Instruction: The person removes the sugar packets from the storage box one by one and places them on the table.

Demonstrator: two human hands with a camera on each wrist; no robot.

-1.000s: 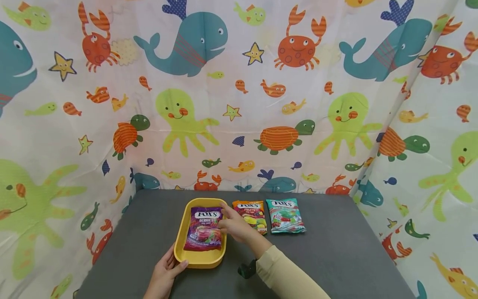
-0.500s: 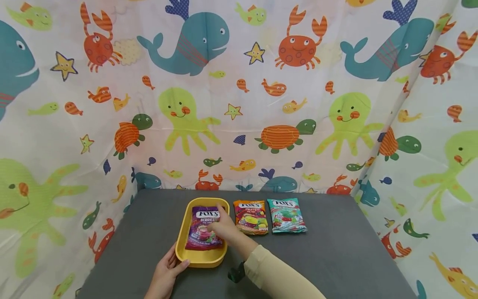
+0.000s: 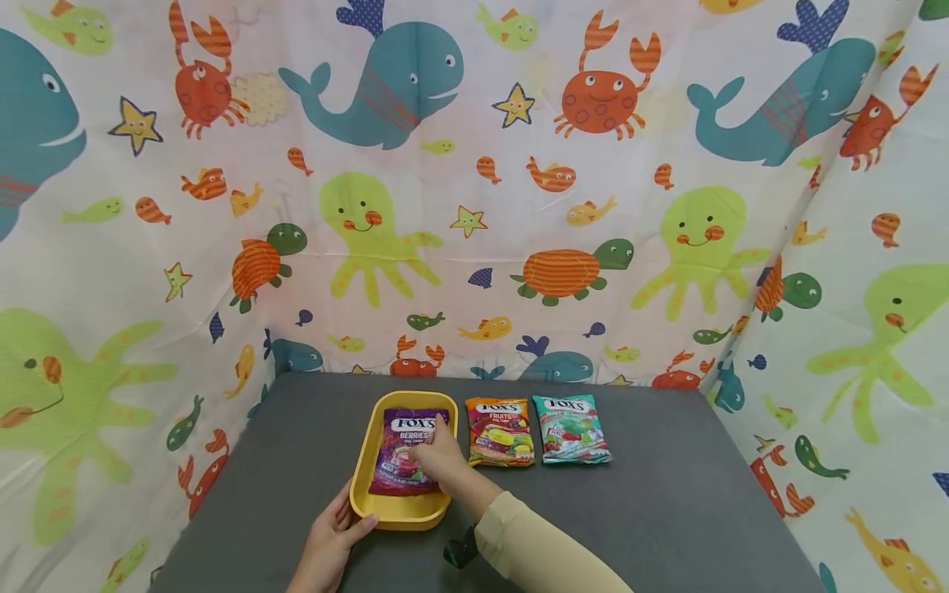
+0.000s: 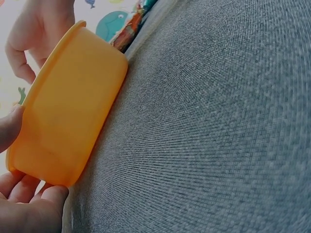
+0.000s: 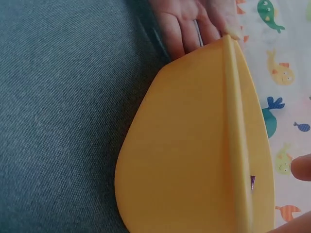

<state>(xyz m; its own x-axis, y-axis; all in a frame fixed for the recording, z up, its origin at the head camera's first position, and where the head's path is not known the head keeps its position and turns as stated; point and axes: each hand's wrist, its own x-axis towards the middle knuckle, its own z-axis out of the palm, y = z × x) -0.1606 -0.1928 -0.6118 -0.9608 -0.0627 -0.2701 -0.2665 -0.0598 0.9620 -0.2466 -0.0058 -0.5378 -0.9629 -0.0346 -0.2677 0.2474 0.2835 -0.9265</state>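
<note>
A yellow plastic tub [image 3: 400, 521] with rounded corners sits on the grey table. Lying face up inside it is a purple bag of Fox's Berries candy [image 3: 400, 473]. My left hand [image 3: 329, 535] grips the tub's near left corner, thumb at the rim and fingers against the wall [image 4: 73, 107]. Over the right side of the purple bag is my right hand [image 3: 446, 461], index finger and thumb extended across its print. In the right wrist view, the right fingertips [image 5: 302, 167] stand apart beyond the tub's rim, and the tub wall hides most of the bag.
To the tub's right lie an orange Fox's Fruits bag [image 3: 501, 432] and a teal Fox's mint bag [image 3: 572, 430], side by side. A small dark object [image 3: 461, 549] shows beneath the right wrist. A sea-animal curtain [image 3: 474, 272] encloses the back and sides.
The right hand has moved left and slightly down, from the purple bag's right edge to over its print. The left hand keeps its hold on the tub. The view has shifted slightly.
</note>
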